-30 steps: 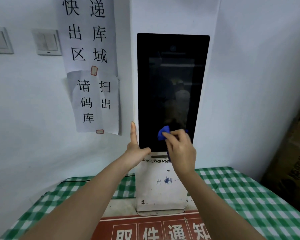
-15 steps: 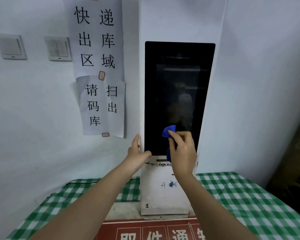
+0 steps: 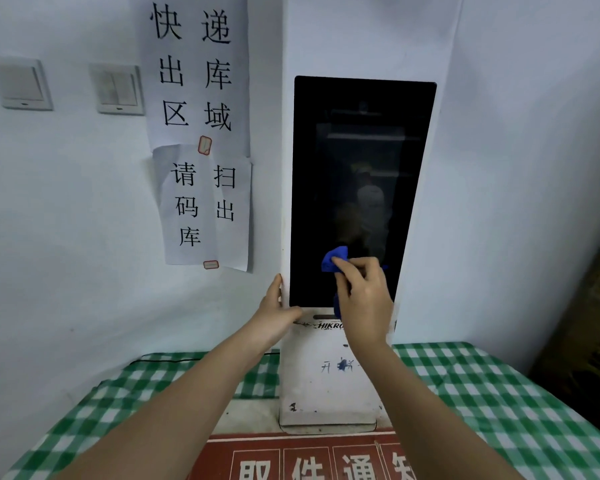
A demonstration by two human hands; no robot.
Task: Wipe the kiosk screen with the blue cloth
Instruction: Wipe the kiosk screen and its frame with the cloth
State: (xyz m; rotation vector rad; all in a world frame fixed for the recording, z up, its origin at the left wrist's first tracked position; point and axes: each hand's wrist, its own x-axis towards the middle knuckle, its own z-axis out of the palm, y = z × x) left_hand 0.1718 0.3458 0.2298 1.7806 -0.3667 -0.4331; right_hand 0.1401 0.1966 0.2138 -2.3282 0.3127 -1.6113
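Green-checked cloth covers the table (image 3: 499,393), and at its back edge against the wall stands the white kiosk (image 3: 326,386), its tall black screen (image 3: 361,168) dark. Her left hand (image 3: 276,311) steadies the kiosk's left edge, fingers straight along the side and thumb across the front. Her right hand (image 3: 364,296) has its fingers curled round the bunched blue cloth (image 3: 335,259), pressing it against the screen's lower part.

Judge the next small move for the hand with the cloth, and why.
Probably slide the right hand and blue cloth upward: the cloth sits near the kiosk screen's bottom, with most glass above it, while the left hand braces the frame edge.
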